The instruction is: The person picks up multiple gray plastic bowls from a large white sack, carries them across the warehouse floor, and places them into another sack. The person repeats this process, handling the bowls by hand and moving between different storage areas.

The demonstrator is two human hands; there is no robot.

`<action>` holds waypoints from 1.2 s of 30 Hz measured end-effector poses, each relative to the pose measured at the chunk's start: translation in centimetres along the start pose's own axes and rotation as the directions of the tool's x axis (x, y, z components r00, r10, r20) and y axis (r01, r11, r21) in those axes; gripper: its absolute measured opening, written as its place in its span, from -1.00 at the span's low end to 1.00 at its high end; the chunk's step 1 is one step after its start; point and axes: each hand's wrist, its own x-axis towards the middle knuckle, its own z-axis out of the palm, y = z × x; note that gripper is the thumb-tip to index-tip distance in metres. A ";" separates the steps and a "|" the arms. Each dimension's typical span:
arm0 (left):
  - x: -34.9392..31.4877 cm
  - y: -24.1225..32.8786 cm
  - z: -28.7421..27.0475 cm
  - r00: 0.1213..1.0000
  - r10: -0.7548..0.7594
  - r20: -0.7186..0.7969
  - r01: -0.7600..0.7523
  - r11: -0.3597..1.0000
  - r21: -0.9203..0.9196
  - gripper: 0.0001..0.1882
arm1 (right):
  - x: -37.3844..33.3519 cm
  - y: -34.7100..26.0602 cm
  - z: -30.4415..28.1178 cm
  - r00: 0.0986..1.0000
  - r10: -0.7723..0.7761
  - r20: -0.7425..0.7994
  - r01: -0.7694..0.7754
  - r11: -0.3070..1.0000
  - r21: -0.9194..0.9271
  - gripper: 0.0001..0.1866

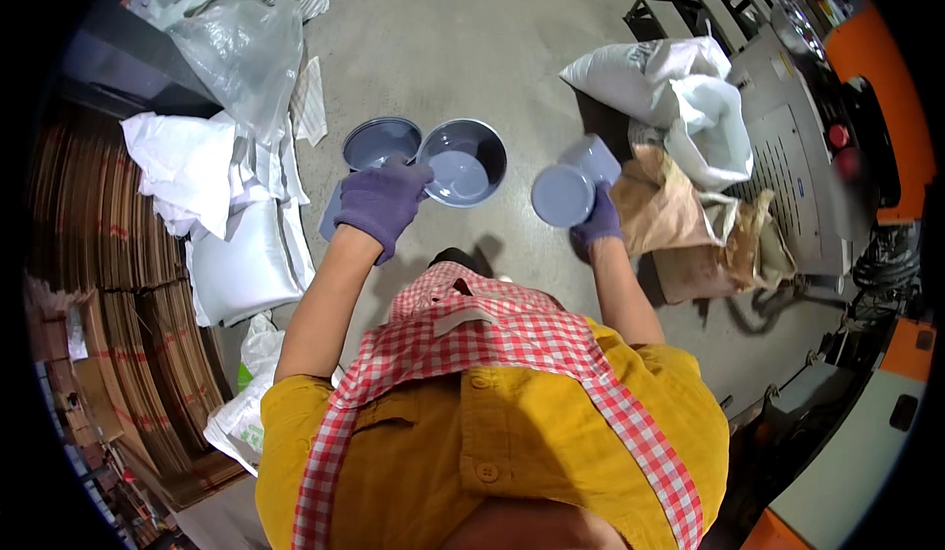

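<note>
Left hand (382,203): purple-gloved, fingers curled closed at the near rims of 2 grey tubs, where they meet; I'd say gripping there lets 1 hand manage 2.
Round tub (463,163): out in front of the body, mouth up, so I can see right down to its pale base.
Smaller tub (382,144): just left of it, rims side by side, mouth up too.
Grey slab (331,213): beside the left wrist, mostly covered; whether it is held, I cannot tell.
Right hand (598,217): gloved, closed round 2 grey pieces from the near side; its fingertips are hidden from me.
Disc (563,195): pale round face up, overlapping the boxy piece (594,161) behind, probably so 1 grip takes the pair.
White sacks (711,131): on the floor at right, 1 gaping upward, likely for easy reach.
Cardboard (108,205): flat sheets packed at left, presumably to save room.
</note>
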 end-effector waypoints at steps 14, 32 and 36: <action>40.7 -10.3 -7.6 0.963 0.249 0.102 -0.261 0.957 0.129 -0.79 | 23.8 -9.7 29.4 0.994 -0.106 -0.007 0.106 0.981 0.161 -0.49; 89.3 -11.1 -18.0 0.960 0.278 -0.032 -0.280 0.956 -0.085 -0.78 | 58.4 -36.4 51.4 0.757 -0.595 0.270 0.594 0.456 -0.663 -0.62; 99.4 -10.7 -19.4 0.934 0.349 -0.073 -0.355 0.930 -0.096 -0.76 | 63.2 -42.9 58.3 0.696 -0.664 0.274 0.516 0.198 -0.833 -0.65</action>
